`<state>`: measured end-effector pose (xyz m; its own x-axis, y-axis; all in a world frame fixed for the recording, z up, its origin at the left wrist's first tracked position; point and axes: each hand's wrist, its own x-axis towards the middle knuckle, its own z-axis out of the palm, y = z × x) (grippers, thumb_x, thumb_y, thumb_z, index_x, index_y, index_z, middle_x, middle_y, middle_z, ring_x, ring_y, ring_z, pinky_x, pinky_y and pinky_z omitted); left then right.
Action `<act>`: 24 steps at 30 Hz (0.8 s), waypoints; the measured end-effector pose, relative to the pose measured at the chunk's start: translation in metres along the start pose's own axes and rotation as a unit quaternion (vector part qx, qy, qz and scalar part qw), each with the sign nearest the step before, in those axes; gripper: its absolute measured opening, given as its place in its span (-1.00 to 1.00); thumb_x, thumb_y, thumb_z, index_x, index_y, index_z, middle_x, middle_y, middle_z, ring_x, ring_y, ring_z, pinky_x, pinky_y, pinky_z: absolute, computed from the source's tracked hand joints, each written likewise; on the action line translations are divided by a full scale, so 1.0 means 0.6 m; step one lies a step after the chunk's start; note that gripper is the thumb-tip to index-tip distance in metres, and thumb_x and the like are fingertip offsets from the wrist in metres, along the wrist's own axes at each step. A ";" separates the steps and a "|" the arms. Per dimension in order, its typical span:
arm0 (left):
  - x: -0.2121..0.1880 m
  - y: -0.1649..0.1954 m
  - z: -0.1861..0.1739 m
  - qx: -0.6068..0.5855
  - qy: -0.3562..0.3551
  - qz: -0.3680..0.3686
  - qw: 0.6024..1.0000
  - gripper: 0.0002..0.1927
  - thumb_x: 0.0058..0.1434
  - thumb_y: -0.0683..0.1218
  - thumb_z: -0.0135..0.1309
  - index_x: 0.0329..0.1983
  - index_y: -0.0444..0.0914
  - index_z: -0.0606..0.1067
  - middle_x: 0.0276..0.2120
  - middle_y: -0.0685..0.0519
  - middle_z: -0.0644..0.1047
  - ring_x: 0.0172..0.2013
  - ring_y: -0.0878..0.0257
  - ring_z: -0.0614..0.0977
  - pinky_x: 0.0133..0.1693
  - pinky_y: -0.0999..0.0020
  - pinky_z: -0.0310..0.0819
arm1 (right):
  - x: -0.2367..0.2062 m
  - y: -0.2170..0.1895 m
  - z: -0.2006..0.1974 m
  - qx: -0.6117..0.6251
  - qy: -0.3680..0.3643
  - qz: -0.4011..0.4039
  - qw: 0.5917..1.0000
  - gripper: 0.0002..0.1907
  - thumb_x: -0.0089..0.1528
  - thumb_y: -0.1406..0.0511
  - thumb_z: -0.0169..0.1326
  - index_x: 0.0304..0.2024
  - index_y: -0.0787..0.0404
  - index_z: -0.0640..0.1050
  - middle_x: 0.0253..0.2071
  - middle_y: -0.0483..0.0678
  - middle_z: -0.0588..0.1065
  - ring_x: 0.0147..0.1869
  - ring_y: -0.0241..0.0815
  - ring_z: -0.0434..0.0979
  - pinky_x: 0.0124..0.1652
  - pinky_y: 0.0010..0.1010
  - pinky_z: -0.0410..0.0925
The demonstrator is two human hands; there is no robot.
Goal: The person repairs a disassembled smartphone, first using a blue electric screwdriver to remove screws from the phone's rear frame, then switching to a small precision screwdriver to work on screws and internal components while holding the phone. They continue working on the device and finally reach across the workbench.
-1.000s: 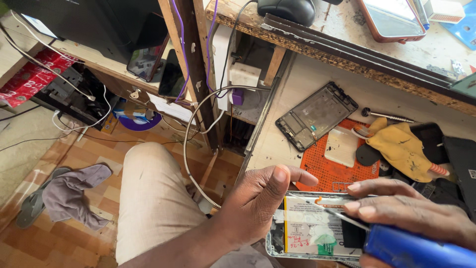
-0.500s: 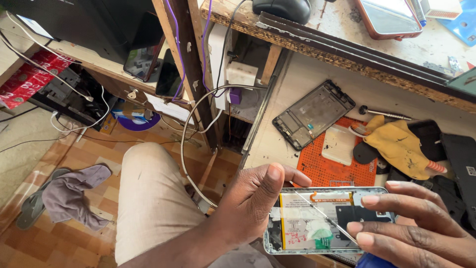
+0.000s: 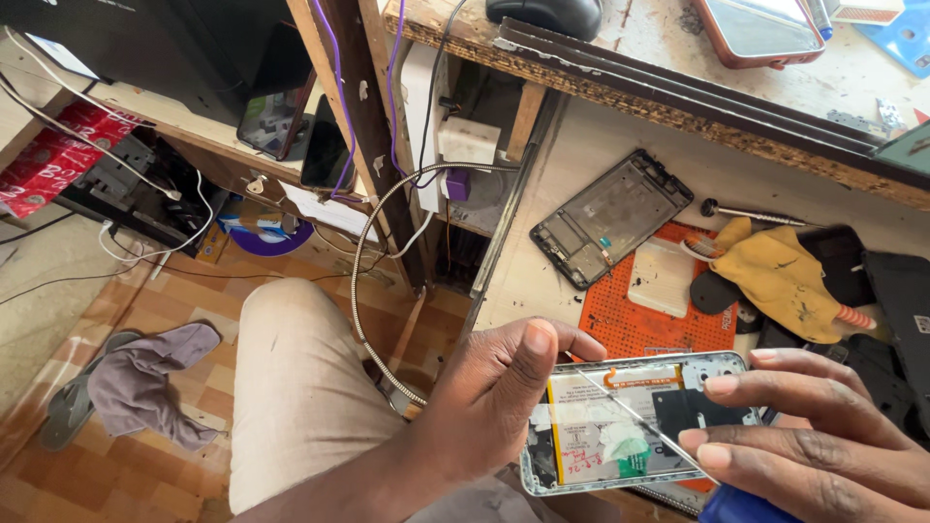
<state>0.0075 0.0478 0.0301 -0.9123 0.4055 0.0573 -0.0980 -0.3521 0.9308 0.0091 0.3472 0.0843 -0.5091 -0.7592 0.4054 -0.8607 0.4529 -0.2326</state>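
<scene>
Cluttered pale wooden surface (image 3: 542,281), orange perforated mat (image 3: 630,324) on it. Just below mat: opened silver-framed phone (image 3: 630,426), left hand (image 3: 494,387) gripping its edge, right hand (image 3: 814,436) fingers closed on thin metal probe (image 3: 639,421).

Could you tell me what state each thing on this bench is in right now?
Opened phone: back off, insides exposed, held in left hand.
Thin metal tool: lying across the phone, beside right hand.
Phone frame: stripped, flat on the bench.
Yellow cloth: crumpled.

blue tool handle (image 3: 746,506) cut off | right hand (image 3: 823,436) partly cropped
</scene>
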 end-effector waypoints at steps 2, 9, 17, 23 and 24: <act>-0.001 0.003 0.002 0.040 0.009 0.014 0.999 -0.26 0.46 0.36 -0.27 0.03 -0.39 0.54 -0.27 0.07 0.60 -0.24 0.46 0.55 -0.21 0.52 0.48 | 0.006 -0.005 0.002 -0.005 0.001 -0.005 1.000 -0.48 0.19 0.00 0.13 0.17 -0.08 0.46 -0.01 -0.35 0.64 0.34 -0.18 0.51 0.39 0.00 0.28; 0.000 0.004 0.009 0.056 0.014 0.017 0.998 -0.27 0.46 0.35 -0.28 0.02 -0.39 0.55 -0.27 0.05 0.60 -0.24 0.44 0.55 -0.19 0.50 0.49 | 0.010 -0.016 0.004 0.034 0.017 0.006 0.999 -0.50 0.22 0.04 0.11 0.19 -0.02 0.47 0.02 -0.26 0.64 0.32 -0.11 0.54 0.37 0.11 0.28; -0.002 -0.001 0.014 0.063 0.023 0.028 0.997 -0.25 0.45 0.37 -0.28 0.02 -0.40 0.52 -0.21 0.03 0.60 -0.18 0.42 0.58 -0.10 0.47 0.52 | -0.001 -0.006 0.009 0.082 0.011 0.005 0.997 -0.46 0.20 0.10 0.12 0.23 0.05 0.46 0.04 -0.20 0.65 0.32 -0.05 0.56 0.35 0.15 0.30; 0.004 -0.008 0.015 0.008 0.024 0.001 1.000 -0.39 0.41 0.26 -0.09 0.07 -0.39 0.50 -0.15 0.03 0.58 -0.12 0.41 0.57 -0.05 0.47 0.51 | 0.003 -0.006 -0.001 0.138 -0.033 0.090 0.986 -0.32 0.04 0.07 0.42 0.20 -0.05 0.53 0.07 -0.14 0.63 0.22 -0.06 0.60 0.13 -0.09 0.46; 0.004 -0.008 0.015 0.021 0.026 0.006 0.999 -0.46 0.41 0.17 0.01 0.10 -0.41 0.50 -0.12 0.01 0.56 -0.10 0.40 0.55 -0.02 0.46 0.50 | 0.005 -0.003 -0.002 0.149 -0.040 0.093 0.984 -0.29 0.02 0.07 0.45 0.20 -0.04 0.53 0.08 -0.12 0.62 0.21 -0.06 0.59 0.12 -0.07 0.45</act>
<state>0.0091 0.0581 0.0291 -0.9327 0.3572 0.0501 -0.0719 -0.3204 0.9446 0.0093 0.3443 0.0871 -0.6474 -0.7152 0.2636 -0.7096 0.4393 -0.5508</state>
